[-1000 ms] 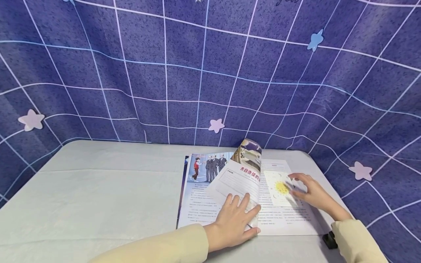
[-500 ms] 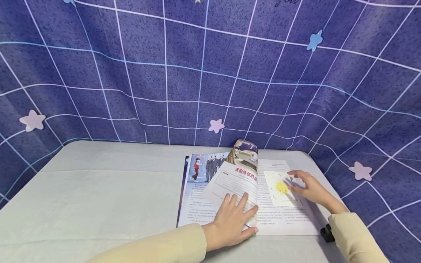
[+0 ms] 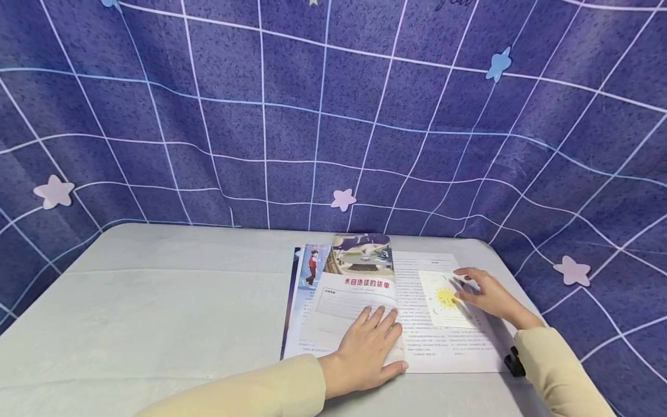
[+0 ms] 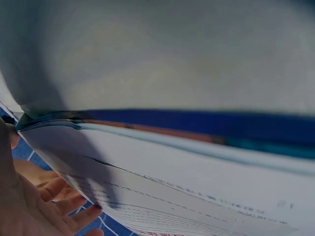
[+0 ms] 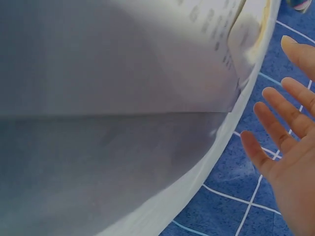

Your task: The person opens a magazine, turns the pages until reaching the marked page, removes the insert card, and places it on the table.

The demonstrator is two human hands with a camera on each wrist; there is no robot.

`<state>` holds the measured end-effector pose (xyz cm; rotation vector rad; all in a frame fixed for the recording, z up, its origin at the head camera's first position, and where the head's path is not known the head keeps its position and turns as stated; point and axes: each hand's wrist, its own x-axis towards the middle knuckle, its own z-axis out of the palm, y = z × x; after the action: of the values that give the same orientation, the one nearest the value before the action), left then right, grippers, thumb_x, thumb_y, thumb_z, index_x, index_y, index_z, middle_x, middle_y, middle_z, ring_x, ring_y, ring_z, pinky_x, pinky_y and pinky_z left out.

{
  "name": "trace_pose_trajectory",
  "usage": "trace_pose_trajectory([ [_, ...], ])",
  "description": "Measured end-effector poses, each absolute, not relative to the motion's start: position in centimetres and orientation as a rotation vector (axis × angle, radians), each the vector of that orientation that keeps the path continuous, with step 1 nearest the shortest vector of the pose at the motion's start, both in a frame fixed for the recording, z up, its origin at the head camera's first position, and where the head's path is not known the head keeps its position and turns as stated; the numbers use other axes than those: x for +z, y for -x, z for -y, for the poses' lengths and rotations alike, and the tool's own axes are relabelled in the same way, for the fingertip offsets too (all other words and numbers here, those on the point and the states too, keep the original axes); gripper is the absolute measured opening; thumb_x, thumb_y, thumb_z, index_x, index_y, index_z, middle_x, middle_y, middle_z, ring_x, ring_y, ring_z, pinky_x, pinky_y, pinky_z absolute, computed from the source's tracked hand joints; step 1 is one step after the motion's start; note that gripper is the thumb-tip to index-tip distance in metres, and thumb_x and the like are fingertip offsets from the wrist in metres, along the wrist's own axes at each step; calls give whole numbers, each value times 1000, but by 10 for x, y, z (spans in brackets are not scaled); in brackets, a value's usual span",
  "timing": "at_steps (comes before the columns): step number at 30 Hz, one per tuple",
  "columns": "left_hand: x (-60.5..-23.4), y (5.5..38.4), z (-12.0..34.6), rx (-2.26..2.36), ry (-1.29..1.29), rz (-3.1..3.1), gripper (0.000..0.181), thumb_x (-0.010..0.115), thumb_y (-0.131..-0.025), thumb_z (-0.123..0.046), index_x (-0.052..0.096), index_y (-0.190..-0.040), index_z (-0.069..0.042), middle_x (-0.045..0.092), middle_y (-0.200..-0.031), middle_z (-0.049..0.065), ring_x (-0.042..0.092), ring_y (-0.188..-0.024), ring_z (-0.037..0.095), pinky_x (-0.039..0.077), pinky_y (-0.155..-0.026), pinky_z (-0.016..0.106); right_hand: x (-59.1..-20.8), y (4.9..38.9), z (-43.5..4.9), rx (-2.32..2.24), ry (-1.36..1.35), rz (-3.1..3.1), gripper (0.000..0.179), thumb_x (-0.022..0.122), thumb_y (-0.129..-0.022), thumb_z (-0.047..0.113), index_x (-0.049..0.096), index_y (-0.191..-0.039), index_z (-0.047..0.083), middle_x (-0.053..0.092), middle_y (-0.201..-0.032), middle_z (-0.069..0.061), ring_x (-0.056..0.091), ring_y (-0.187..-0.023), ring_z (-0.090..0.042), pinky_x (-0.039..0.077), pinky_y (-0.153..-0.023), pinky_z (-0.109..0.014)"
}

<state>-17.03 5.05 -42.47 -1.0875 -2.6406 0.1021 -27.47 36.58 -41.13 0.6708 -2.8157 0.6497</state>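
An open magazine (image 3: 448, 362) lies on the table, its left leaf carrying a picture at the top and a red printed title. My left hand (image 3: 365, 350) rests flat on that leaf beside the spine, fingers spread. On the right page lies a white card (image 3: 435, 310) with a yellow sun drawn on it. My right hand (image 3: 492, 298) is at the card's right edge, thumb and fingers apart; whether they touch it I cannot tell. In the right wrist view the right hand (image 5: 295, 142) shows loosely spread fingers. The left wrist view shows the magazine's layered page edges (image 4: 172, 140).
A pale cloth covers the table (image 3: 156, 313). Behind and to the right hangs a blue curtain (image 3: 292, 139) with white grid lines and stars. A small black object (image 3: 515, 362) sits by the right sleeve, near the magazine's lower right corner.
The curled leaf has come down flat onto the left side, its picture and title now fully showing. My left hand has shifted slightly left; the right hand has barely moved, and the card lies still.
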Motion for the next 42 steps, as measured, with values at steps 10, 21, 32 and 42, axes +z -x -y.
trace_pose_trajectory([
  [10,-423,168,-48,138,1084,2664,60,27,-89,-63,38,-136,-27,41,-137,9,44,-122,29,30,-103,46,-416,277,-368,582,-650,2842,46,68,-78,14,52,-118,-4,57,-113,-26,51,-104,-44,37,-87,-57],
  [21,-423,168,-49,137,1077,2657,59,27,-89,-64,46,-131,-28,40,-137,11,44,-119,30,31,-101,47,-417,279,-367,549,-595,2936,50,67,-80,19,49,-122,-3,55,-117,-25,49,-105,-40,36,-89,-55],
  [32,-423,169,-48,122,1109,2655,58,26,-90,-62,47,-129,-26,37,-141,11,36,-130,31,27,-106,47,-418,283,-370,488,-601,2974,55,66,-81,25,47,-124,-4,55,-115,-23,49,-103,-37,37,-88,-53],
  [42,-423,169,-48,90,1163,2682,54,26,-91,-60,49,-128,-28,36,-142,11,33,-132,31,24,-107,47,-417,287,-371,479,-632,2993,59,67,-80,26,46,-126,-5,58,-107,-18,49,-96,-31,38,-85,-48],
])
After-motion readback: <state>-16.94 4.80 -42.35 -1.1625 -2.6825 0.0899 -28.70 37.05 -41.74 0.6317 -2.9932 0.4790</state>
